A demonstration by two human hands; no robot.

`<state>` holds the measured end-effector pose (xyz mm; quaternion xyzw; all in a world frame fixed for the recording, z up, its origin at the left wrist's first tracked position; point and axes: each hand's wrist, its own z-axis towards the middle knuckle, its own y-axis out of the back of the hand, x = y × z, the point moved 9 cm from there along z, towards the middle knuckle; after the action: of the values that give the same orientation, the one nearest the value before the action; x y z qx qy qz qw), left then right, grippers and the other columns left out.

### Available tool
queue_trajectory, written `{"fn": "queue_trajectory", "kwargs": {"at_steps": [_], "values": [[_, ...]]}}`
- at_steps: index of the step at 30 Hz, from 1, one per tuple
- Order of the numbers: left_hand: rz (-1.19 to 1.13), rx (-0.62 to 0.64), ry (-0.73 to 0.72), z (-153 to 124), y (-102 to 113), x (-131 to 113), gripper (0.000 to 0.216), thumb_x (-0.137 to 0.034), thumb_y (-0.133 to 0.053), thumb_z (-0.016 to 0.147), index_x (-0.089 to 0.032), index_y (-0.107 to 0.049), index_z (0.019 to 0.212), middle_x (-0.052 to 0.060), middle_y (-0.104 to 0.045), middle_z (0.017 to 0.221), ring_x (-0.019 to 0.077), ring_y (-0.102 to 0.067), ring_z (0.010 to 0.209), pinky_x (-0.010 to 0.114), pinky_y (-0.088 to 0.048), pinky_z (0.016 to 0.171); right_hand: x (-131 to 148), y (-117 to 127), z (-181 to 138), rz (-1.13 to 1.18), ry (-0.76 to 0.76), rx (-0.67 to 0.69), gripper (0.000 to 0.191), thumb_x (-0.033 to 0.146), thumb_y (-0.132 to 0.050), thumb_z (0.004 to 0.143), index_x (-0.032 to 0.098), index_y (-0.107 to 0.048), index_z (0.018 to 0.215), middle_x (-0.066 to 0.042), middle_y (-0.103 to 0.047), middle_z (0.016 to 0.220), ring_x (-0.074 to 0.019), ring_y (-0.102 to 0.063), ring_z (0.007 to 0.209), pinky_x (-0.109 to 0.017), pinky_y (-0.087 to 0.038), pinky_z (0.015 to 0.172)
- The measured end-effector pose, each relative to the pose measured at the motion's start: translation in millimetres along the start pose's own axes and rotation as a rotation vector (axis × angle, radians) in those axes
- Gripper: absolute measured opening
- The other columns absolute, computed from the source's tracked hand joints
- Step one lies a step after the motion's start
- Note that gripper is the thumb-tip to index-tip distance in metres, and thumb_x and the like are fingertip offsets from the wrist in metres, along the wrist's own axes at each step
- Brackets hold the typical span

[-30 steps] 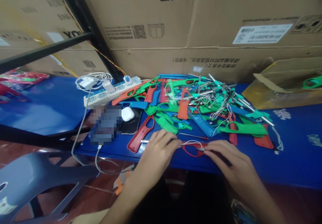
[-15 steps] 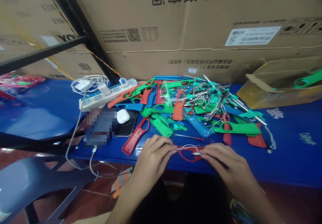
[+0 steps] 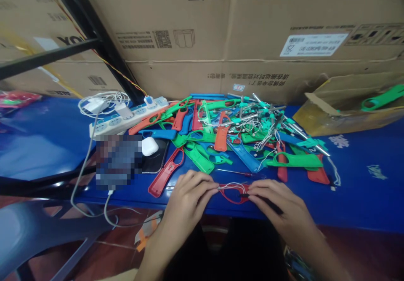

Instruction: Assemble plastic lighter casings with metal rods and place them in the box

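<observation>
Red lighter shell (image 3: 234, 202): at the counter (image 3: 353, 184), before the shell pile (image 3: 248, 153).
Left hand (image 3: 189, 199): grip pinched on its end, seemingly steadying it.
Right hand (image 3: 279, 199): grip clamped on a small dark part (image 3: 244, 195), likely controlling white wires (image 3: 235, 184).

Blue table (image 3: 353, 188), cardboard carton (image 3: 176, 11), apparently tiled floor (image 3: 115, 255)

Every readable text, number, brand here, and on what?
"AUX 奥克斯空调": large carton, inverted, partly cut off
"师傅您辛苦了!": same carton, inverted
"请在搬运时对我温柔些,谢谢您!": same carton, inverted
"AUX": left carton, inverted
Too blurred: white label, small tag, fine print
</observation>
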<state>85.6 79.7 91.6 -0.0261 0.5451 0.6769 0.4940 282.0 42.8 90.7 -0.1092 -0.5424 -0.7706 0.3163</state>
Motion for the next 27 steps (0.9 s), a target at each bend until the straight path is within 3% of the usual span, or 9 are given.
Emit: {"fn": "queue_trajectory", "kwargs": {"at_steps": [6, 11, 22, 27], "values": [[-0.005, -0.008, -0.002, -1, 0, 1, 0.011, -0.020, -0.062, 0.103, -0.023, -0.072, 0.108, 0.003, -0.073, 0.106, 0.0204, -0.062, 0.094, 0.037, -0.044, 0.081, -3, 0, -6, -0.002, 0.041, -0.013, 0.019, 0.034, -0.058, 0.102, 0.027, -0.074, 0.096, -0.002, -0.078, 0.099, -0.0196, -0.076, 0.089, -0.034, -0.060, 0.084], [-0.017, -0.015, 0.004, -2, 1, 2, 0.012, -0.020, -0.062, 0.103, -0.023, -0.072, 0.109, 0.003, -0.072, 0.104, 0.0199, -0.061, 0.094, 0.036, -0.044, 0.081, 1, -6, -21, -0.152, 0.138, -0.037, 0.018, 0.026, -0.057, 0.103, 0.028, -0.074, 0.110, -0.003, -0.078, 0.107, -0.0202, -0.074, 0.096, -0.038, -0.055, 0.093], [-0.008, -0.007, 0.019, -2, 1, 4, 0.013, -0.020, -0.061, 0.103, -0.024, -0.071, 0.109, 0.003, -0.072, 0.106, 0.0209, -0.062, 0.096, 0.037, -0.044, 0.082, 13, -5, -21, -0.189, 0.177, -0.093, 0.014, 0.029, -0.062, 0.102, 0.025, -0.073, 0.108, -0.005, -0.077, 0.107, -0.0206, -0.072, 0.096, -0.037, -0.053, 0.087], [-0.003, -0.009, 0.016, -2, 1, 4, 0.012, -0.019, -0.062, 0.102, -0.023, -0.071, 0.109, 0.003, -0.073, 0.105, 0.0209, -0.062, 0.096, 0.037, -0.044, 0.083, 14, -5, -26, -0.234, 0.223, -0.095, 0.021, 0.029, -0.062, 0.102, 0.024, -0.070, 0.121, -0.006, -0.077, 0.114, -0.0220, -0.072, 0.103, -0.039, -0.054, 0.092]]}}
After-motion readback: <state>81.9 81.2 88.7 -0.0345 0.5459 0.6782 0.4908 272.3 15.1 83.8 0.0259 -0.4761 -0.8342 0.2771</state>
